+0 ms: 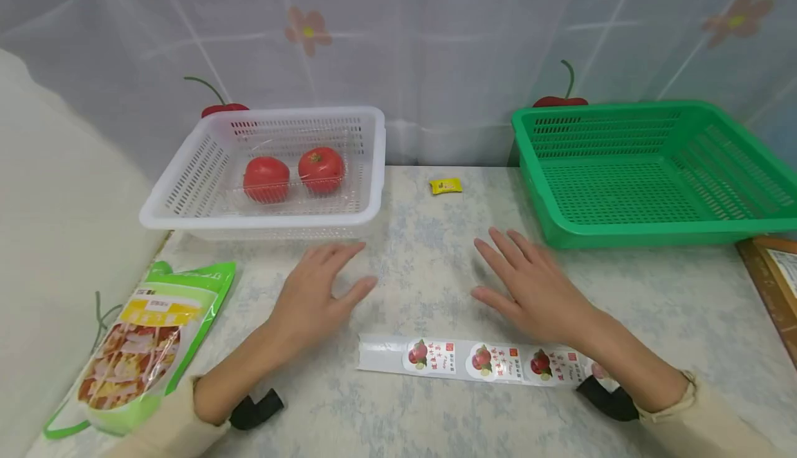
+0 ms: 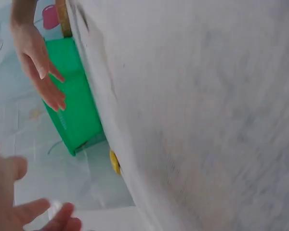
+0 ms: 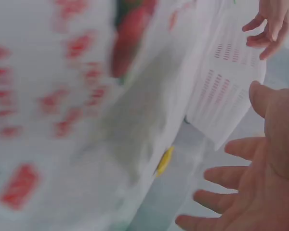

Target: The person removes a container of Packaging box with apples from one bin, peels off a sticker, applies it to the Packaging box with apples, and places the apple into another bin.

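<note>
My left hand [image 1: 314, 299] hovers over the table in front of the white basket [image 1: 261, 221], fingers loosely extended and holding nothing. On the other side my right hand [image 1: 535, 292], fingers spread, is just above a strip of stickers [image 1: 461, 360] printed with red fruit; its forearm covers the strip's right end. Two tomatoes [image 1: 321, 169] lie in a clear plastic tray [image 1: 236, 198] inside the white basket. In the right wrist view the spread right hand [image 3: 260, 163] also holds nothing.
A green basket [image 1: 610, 191] stands at the back right, with a small yellow packet [image 1: 445, 186] between the baskets. At the left lies a green-edged food bag [image 1: 146, 347]. A brown-framed object [image 1: 768, 292] sits at the right edge. A patterned curtain [image 1: 448, 50] hangs behind.
</note>
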`<state>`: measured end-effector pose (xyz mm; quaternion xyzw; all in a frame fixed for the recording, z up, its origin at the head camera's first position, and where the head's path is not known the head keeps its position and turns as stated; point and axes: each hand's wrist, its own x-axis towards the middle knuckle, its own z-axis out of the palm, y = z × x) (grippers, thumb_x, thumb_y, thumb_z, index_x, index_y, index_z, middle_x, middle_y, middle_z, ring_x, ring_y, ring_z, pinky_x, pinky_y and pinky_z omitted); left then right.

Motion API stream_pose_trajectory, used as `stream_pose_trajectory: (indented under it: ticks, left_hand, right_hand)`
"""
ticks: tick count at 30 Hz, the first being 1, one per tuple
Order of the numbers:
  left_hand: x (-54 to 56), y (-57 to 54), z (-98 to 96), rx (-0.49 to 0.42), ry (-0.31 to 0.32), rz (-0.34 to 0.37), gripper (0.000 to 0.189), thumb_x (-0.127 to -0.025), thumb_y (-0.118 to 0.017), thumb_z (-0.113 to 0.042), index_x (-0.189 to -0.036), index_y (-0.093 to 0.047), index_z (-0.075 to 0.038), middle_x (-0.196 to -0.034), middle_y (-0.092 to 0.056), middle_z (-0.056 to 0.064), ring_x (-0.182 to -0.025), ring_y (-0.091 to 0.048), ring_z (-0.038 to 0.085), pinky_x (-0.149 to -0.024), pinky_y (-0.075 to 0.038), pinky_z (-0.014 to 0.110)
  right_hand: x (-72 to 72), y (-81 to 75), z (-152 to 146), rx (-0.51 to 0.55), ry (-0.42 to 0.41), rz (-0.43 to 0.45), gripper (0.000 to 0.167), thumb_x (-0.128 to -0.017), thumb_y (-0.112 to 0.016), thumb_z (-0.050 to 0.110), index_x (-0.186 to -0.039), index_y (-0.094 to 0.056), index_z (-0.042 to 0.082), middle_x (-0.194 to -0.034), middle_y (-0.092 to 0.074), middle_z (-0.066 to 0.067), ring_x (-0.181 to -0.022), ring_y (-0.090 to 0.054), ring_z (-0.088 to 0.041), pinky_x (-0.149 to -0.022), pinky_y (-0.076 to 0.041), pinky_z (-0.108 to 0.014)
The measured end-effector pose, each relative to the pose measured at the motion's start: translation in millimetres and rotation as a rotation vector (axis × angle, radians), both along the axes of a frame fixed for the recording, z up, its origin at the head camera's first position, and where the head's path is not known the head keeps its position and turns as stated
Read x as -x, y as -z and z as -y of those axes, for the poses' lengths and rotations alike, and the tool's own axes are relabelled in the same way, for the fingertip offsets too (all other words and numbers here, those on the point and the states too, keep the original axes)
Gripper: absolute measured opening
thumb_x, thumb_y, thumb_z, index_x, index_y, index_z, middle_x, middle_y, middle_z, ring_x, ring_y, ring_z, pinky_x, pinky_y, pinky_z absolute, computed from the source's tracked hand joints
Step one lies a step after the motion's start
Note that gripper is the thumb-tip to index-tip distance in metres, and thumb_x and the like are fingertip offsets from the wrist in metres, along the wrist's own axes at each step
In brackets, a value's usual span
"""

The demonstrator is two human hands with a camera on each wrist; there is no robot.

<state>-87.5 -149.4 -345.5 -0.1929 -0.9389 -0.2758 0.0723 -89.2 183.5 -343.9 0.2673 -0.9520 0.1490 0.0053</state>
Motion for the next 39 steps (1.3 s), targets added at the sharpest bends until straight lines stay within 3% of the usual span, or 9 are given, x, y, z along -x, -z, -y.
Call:
stream_pose_trajectory:
  ticks: [4,7,11,16,21,26,31,34,39]
  left_hand:
    - [12.9,-5.5,10.7,-0.378,-0.13,0.109,0.056,-0.098,-0.064,-0.03,-0.147,-0.045,-0.014,-0.09,-0.055,0.007,-0.077,-0.053,0.02,-0.067,-0.051,0.032]
    - [21.4,-8.2,17.2,-0.627,-0.27,0.248,0.063,-0.1,-0.059,-0.031,-0.154,-0.03,-0.02,-0.086,-0.039,0.007,-0.07,-0.044,0.018,-0.061,-0.049,0.025]
    - [25.9,-10.0,20.6,-0.801,-0.429,0.351,0.057,-0.102,-0.053,-0.036,-0.154,-0.03,-0.025,-0.093,-0.031,0.004,-0.076,-0.037,0.015,-0.068,-0.054,0.023]
    - [30.7,-14.3,16.6,-0.935,-0.549,0.362,0.042,-0.102,-0.053,-0.036,-0.142,-0.046,-0.022,-0.097,-0.029,0.0,-0.08,-0.034,0.013,-0.078,-0.054,0.027]
    - [36.5,-17.6,12.9,-1.081,-0.571,0.343,0.044,-0.1,-0.059,-0.025,-0.143,-0.048,-0.019,-0.118,-0.031,0.003,-0.094,-0.037,0.013,-0.094,-0.051,0.039]
    - [37.3,-20.0,12.7,-1.16,-0.555,0.383,0.059,-0.098,-0.063,-0.018,-0.152,-0.038,-0.023,-0.139,-0.016,0.01,-0.113,-0.038,0.019,-0.102,-0.046,0.047]
    - [36.4,-22.1,13.2,-1.158,-0.534,0.41,0.067,-0.099,-0.061,-0.017,-0.156,-0.028,-0.027,-0.153,-0.005,0.008,-0.14,-0.016,0.024,-0.105,-0.042,0.048]
    - [36.1,-23.4,13.4,-1.165,-0.528,0.408,0.071,-0.099,-0.061,-0.016,-0.158,-0.022,-0.03,-0.159,-0.003,0.001,-0.146,-0.003,0.022,-0.107,-0.04,0.048]
    - [36.6,-25.2,10.6,-1.208,-0.539,0.407,0.075,-0.099,-0.061,-0.013,-0.158,-0.019,-0.031,-0.16,0.0,0.002,-0.146,-0.003,0.021,-0.108,-0.04,0.047]
  right_hand:
    - [14.4,-15.4,19,0.175,-0.011,-0.024,0.055,-0.098,-0.062,0.036,-0.14,-0.052,0.002,-0.142,-0.05,-0.019,-0.131,-0.046,-0.038,-0.104,-0.039,-0.057]
    - [26.7,-28.8,37,0.341,0.017,-0.004,0.047,-0.098,-0.063,0.03,-0.135,-0.056,0.002,-0.136,-0.057,-0.014,-0.121,-0.055,-0.032,-0.097,-0.048,-0.051]
    - [45.0,-43.9,67,0.564,0.037,0.047,0.043,-0.098,-0.063,0.022,-0.136,-0.055,0.002,-0.135,-0.056,-0.012,-0.116,-0.057,-0.028,-0.091,-0.053,-0.043]
    - [65.2,-64.4,116,0.71,0.038,0.193,0.048,-0.099,-0.06,0.023,-0.142,-0.048,0.005,-0.143,-0.048,-0.007,-0.126,-0.049,-0.024,-0.094,-0.052,-0.036]
    - [94.8,-77.5,171,0.698,0.035,0.272,0.058,-0.099,-0.058,0.031,-0.149,-0.039,0.008,-0.15,-0.04,-0.005,-0.135,-0.04,-0.021,-0.104,-0.044,-0.038]
    - [127.9,-69.1,211,0.616,0.087,0.318,0.062,-0.099,-0.058,0.031,-0.149,-0.036,0.002,-0.15,-0.039,-0.013,-0.135,-0.039,-0.025,-0.108,-0.038,-0.042]
    - [148.3,-56.4,232,0.487,0.172,0.289,0.068,-0.098,-0.056,0.034,-0.153,-0.029,0.003,-0.157,-0.024,-0.021,-0.145,-0.019,-0.036,-0.116,-0.025,-0.047]
    - [156.3,-51.4,240,0.512,0.221,0.319,0.073,-0.099,-0.054,0.034,-0.156,-0.02,0.005,-0.161,-0.011,-0.021,-0.148,-0.004,-0.04,-0.119,-0.014,-0.05]
    - [166.3,-45.0,248,0.604,0.315,0.414,0.08,-0.1,-0.054,0.034,-0.158,-0.007,0.006,-0.162,-0.009,-0.021,-0.146,-0.009,-0.043,-0.118,-0.013,-0.051]
